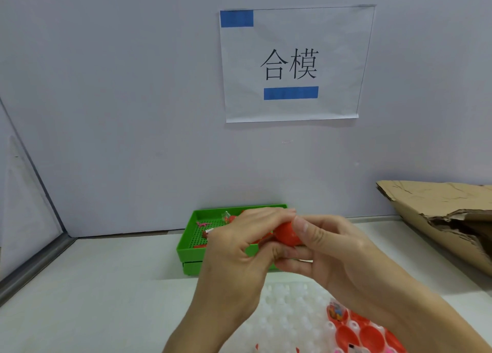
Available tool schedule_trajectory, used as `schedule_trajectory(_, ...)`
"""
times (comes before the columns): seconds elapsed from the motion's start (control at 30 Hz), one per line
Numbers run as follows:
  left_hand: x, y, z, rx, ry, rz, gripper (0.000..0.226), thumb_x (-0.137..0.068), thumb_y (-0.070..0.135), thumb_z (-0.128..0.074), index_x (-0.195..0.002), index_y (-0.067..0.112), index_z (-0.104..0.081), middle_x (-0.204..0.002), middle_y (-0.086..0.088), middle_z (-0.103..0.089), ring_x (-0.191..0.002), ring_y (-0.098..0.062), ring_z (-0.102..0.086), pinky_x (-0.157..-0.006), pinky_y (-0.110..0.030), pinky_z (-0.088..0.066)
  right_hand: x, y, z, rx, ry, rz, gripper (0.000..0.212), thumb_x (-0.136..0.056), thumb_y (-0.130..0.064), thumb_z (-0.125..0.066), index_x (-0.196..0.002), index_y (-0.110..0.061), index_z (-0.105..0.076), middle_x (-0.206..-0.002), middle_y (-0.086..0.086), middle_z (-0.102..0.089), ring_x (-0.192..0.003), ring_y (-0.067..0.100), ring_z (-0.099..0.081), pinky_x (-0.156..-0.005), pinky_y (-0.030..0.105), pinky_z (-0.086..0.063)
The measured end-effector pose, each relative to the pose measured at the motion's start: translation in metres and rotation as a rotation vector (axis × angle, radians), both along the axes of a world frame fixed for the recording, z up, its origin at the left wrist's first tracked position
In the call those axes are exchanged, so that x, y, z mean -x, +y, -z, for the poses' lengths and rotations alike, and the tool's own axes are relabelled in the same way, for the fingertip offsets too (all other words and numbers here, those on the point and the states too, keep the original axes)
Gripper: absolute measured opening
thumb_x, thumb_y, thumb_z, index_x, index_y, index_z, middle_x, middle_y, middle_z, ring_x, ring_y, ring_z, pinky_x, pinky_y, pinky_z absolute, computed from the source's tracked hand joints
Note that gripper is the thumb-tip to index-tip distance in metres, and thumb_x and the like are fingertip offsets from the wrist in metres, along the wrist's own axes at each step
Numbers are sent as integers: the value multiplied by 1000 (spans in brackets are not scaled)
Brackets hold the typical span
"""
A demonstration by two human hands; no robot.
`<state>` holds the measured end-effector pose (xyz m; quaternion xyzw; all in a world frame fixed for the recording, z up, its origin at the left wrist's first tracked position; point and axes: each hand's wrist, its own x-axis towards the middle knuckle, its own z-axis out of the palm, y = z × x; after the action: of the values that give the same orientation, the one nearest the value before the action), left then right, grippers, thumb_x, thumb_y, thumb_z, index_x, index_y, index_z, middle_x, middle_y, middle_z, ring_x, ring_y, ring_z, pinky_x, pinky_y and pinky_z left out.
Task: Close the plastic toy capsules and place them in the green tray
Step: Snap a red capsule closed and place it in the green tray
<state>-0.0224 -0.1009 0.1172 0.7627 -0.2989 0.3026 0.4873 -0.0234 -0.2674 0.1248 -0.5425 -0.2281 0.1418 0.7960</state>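
Both hands meet in front of the green tray (pixel 187 246), holding one red capsule (pixel 286 234) between them. My left hand (pixel 239 249) wraps its left end, fingers curled over the top. My right hand (pixel 324 249) pinches its right end, thumb on the red shell. The capsule hovers above the tray's near right corner. Inside the tray lie small red toy pieces and a clear wrapper (pixel 226 215). At the bottom right sit several open red capsule halves (pixel 370 334), one with a small toy (pixel 336 308) in it.
A white bumpy holder tray (pixel 287 315) lies on the table under my forearms. A torn cardboard box (pixel 447 217) stands at the right. A paper sign (pixel 291 65) is taped to the back wall. A metal rail (pixel 34 262) runs along the left edge.
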Motion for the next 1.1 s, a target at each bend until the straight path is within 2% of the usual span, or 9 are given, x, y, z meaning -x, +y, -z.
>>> schedule_trajectory(0.1,2,-2,0,-25,8,-30,46,-74,-9,-71,-109,21,-76,-106,17,-73,-109,-5,-64,-87,-16,-49,-1,0,2,-1,23,34,41,-83,-34,-71,-103,2,-74,-104,20,-73,-94,25,-72,-80,27,-57)
schedule_trajectory(0.17,4,-2,-1,9,121,-1,49,-74,-6,-77,-112,25,-74,-113,17,-71,-113,-3,-63,-92,-21,-51,-1,1,2,14,-1,84,41,-84,-36,-72,-103,0,-75,-105,23,-73,-95,28,-73,-81,28,-57)
schedule_trajectory(0.23,8,-2,-4,119,311,159,58,-72,10,-84,-125,26,-66,-123,15,-68,-117,-4,-62,-95,-22,-52,0,2,1,32,-53,168,40,-80,-40,-74,-101,-7,-77,-101,22,-74,-93,29,-73,-80,27,-57)
schedule_trajectory(0.3,12,-5,-7,262,505,310,72,-67,31,-84,-134,23,-56,-123,17,-68,-116,-2,-63,-84,-15,-54,1,4,0,99,-143,263,37,-77,-43,-75,-101,-15,-79,-97,16,-76,-94,27,-74,-81,26,-57)
schedule_trajectory(0.37,14,-11,-10,350,571,316,80,-60,43,-81,-133,20,-57,-116,17,-71,-111,-3,-66,-76,-13,-54,3,6,0,164,-231,344,30,-79,-42,-76,-99,-19,-79,-94,9,-78,-92,22,-75,-80,24,-58)
schedule_trajectory(0.57,14,-20,-11,434,512,249,78,-53,49,-83,-120,13,-67,-100,8,-77,-97,-7,-72,-78,-15,-55,5,8,-1,177,-339,402,38,-77,-43,-72,-94,-9,-78,-84,10,-77,-79,16,-74,-74,25,-59)
schedule_trajectory(0.7,16,-20,-11,435,494,240,73,-53,53,-78,-116,17,-69,-97,8,-77,-92,-7,-73,-73,-15,-56,4,4,0,224,-372,419,50,-81,-50,-73,-95,-2,-73,-88,22,-74,-83,39,-69,-80,44,-60)
schedule_trajectory(0.83,18,-23,-12,475,527,242,68,-59,49,-87,-115,15,-70,-94,1,-78,-85,-11,-75,-66,-17,-57,3,4,-1,247,-343,446,44,-74,-52,-72,-91,-12,-78,-79,15,-75,-68,26,-70,-71,32,-61)
schedule_trajectory(1.1,14,-22,-8,441,522,267,67,-61,37,-77,-121,9,-67,-98,3,-78,-94,-11,-74,-74,-19,-57,5,5,-4,188,-291,368,29,-78,-37,-71,-95,-15,-79,-87,10,-78,-82,18,-75,-75,22,-58)
